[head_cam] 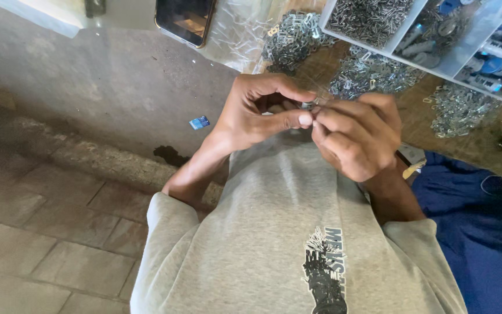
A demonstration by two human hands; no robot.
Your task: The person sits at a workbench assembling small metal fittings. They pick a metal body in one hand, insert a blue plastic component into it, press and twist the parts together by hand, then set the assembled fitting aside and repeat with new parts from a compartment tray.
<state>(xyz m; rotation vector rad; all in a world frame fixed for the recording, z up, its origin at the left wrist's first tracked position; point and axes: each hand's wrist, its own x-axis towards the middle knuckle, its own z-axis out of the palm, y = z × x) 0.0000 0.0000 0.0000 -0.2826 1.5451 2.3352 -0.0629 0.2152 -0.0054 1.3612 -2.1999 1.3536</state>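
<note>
Grey sweatshirt (280,232) nearest. Left hand (262,113) and right hand (352,136) together above it, fingers (297,119) clamped on small metal part (307,106). Best kept pinched firmly, turned slowly, away from loose metal pieces (373,72) on surface (483,145).

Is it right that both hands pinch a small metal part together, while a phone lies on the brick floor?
Not quite. Both hands, left and right, do pinch the small metal part, but the phone lies on the bench, not the floor. The head view shows this.
</note>
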